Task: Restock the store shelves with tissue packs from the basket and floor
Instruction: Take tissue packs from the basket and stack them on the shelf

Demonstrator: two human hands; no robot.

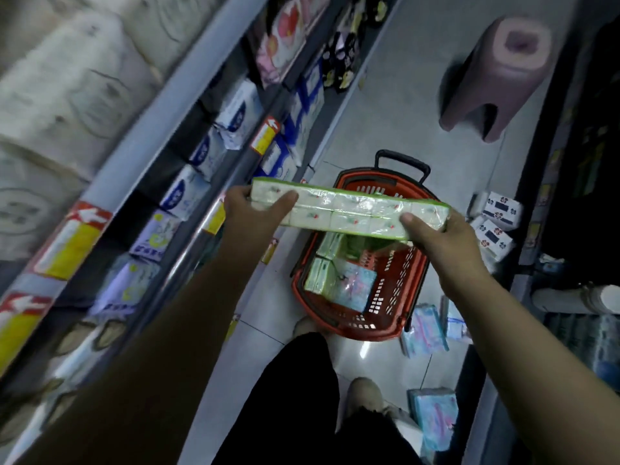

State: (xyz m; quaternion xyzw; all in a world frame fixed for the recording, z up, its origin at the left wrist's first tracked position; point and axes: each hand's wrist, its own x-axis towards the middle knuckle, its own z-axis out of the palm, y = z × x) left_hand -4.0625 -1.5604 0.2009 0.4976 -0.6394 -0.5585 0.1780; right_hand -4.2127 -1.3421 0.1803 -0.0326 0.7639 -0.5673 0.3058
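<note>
While holding green tissue pack over basket
Gripped at either end by left hand and right hand (wide apart, likely to keep it level), near the shelves

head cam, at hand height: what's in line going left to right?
Red-and-yellow price tag on the shelf edge -> left hand -> green tissue pack, gripped at both ends -> right hand -> white flower-print packs on the floor. Red basket left out: it overlaps the pack.
</note>
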